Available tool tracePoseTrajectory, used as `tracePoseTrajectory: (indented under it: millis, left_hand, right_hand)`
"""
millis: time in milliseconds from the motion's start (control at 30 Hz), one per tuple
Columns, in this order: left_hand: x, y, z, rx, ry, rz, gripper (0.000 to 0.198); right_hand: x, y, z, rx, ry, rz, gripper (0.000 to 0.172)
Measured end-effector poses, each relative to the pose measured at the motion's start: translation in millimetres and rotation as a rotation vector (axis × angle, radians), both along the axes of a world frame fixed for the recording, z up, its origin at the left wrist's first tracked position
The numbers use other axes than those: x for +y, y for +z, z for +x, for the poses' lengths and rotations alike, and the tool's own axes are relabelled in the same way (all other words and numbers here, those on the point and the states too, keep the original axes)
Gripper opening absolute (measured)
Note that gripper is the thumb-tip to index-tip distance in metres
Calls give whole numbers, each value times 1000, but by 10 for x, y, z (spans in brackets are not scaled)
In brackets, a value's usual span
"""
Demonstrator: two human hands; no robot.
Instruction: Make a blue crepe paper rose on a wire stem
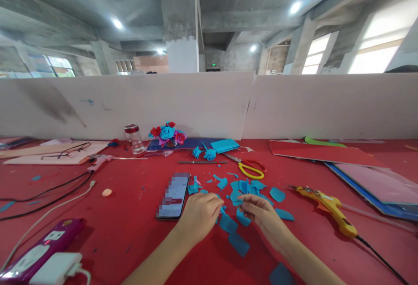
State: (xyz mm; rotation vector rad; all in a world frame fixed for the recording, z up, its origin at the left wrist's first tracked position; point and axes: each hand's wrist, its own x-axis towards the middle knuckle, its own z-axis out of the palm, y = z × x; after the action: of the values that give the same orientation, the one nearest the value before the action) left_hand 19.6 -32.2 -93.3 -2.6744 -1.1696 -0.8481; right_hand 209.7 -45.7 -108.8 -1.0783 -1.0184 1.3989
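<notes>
My left hand (203, 212) is closed over the red table, its fingers pressed together at a small blue piece that is mostly hidden. Just to its right, my right hand (257, 208) has its thumb and fingertips together; whatever they hold is too small to make out. Blue petal-shaped pieces (238, 243) lie scattered around and between both hands. A phone (173, 197) rests left of my left hand. Behind the pieces are blue paper flowers (209, 154), a folded blue sheet (225, 145) and scissors (251, 169) with yellow and red handles.
A yellow glue gun (326, 208) lies at the right, near stacked coloured sheets (375, 180). At the back stand a glass jar (134, 139) and a flower arrangement (167, 134). A purple power strip (45, 245) with cables occupies the left front. A white partition (130, 102) borders the table.
</notes>
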Motion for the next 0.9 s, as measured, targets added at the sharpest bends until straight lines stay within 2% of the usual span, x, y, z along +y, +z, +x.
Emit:
tracePoseTrajectory:
  millis: [200,367,567,900]
  left_hand:
    - [-11,2,3,-7,1,5,22]
    - [-35,4,19,-26,-9,11,23]
    - [-44,-6,21,-28,-24,6,23]
    - [-58,-12,20,-33,-45,45,25]
  right_hand:
    - [15,-24,0,26,25,3,19]
    - [14,-63,-17,-54,47,30,20]
    - [-21,-14,-32,-165,49,59,20]
    - [-27,-14,-25,-169,40,111,18]
